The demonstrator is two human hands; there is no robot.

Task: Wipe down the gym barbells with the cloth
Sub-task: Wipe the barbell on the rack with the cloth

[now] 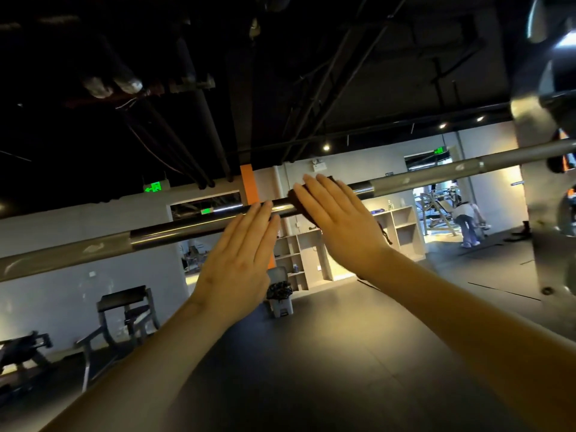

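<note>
At the middle of the barbell [187, 227], right hand [339, 226] presses a dark cloth [307, 215] flat; left hand [240, 260], fingers straight, touches the barbell beside it; wiping seems underway, both ends probably left.

The barbell [193, 227] was silver-grey toward its ends, dark and glossy mid-shaft. The cloth [308, 218] was dark brown. Far off stood an orange column [248, 183] and a green exit sign [152, 187] — the floor [327, 353] was dark grey.
</note>
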